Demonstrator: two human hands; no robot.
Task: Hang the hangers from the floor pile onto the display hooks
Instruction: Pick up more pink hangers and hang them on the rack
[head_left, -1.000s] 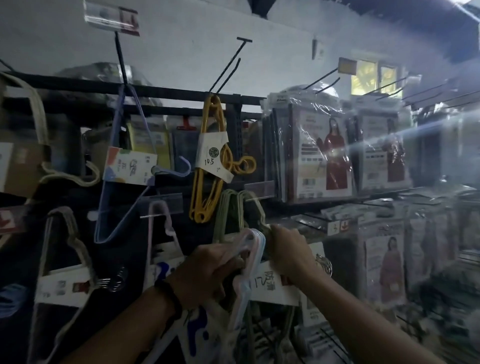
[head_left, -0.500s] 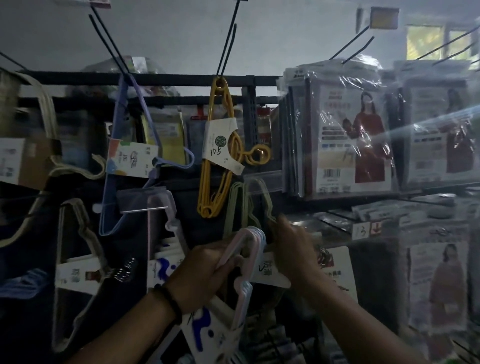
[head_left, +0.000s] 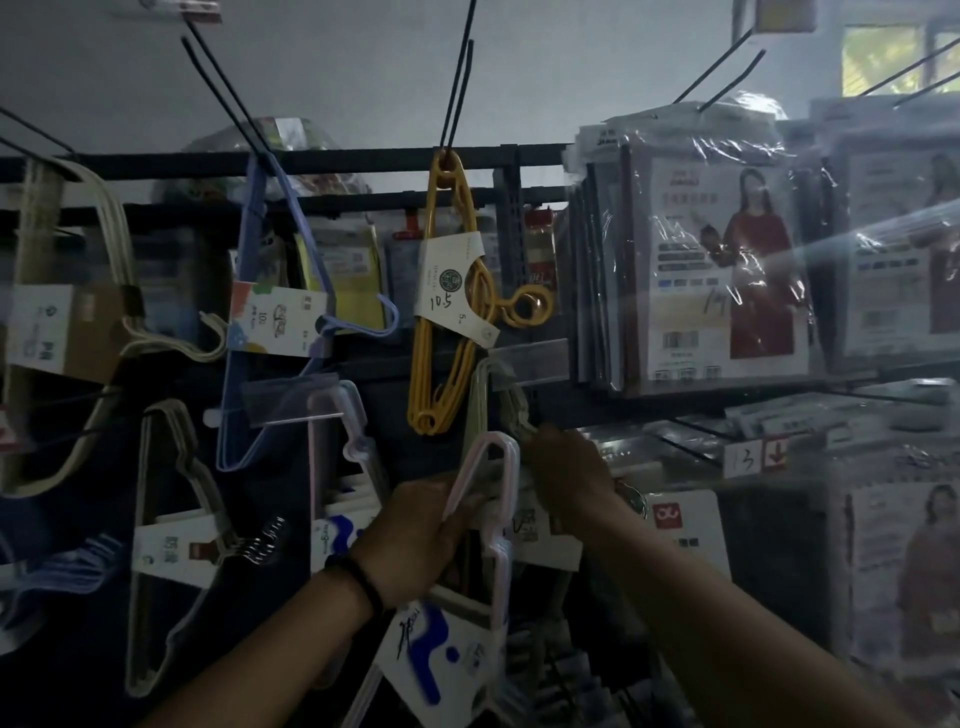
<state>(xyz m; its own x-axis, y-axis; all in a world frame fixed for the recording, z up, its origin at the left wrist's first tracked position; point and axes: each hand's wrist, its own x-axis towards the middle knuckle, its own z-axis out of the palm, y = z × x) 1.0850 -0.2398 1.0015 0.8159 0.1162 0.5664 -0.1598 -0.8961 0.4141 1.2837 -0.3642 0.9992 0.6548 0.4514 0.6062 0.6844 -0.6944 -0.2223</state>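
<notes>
My left hand (head_left: 421, 540) grips a bundle of pale pink hangers (head_left: 501, 499) with a white and blue label (head_left: 441, 654), held upright in front of the display. My right hand (head_left: 566, 473) reaches just right of the bundle's top and grasps the grey-green hangers (head_left: 488, 395) that hang from a hook there. The hook under my right hand is hidden by its fingers. Other bundles hang on hooks: yellow hangers (head_left: 441, 291), blue hangers (head_left: 260, 332), cream hangers (head_left: 98, 291), another pink bundle (head_left: 337, 452).
Long black display hooks (head_left: 460, 88) stick out toward me at head height. Plastic-wrapped garment packs (head_left: 727, 270) fill the shelves at the right. A grey hanger bundle (head_left: 171, 545) hangs low at the left. A price tag holder (head_left: 291, 400) juts from a hook.
The view has tilted down and drawn closer to the rack. Both hands stay near the grey-green hangers, the left holding the pink bundle a little higher against them.
</notes>
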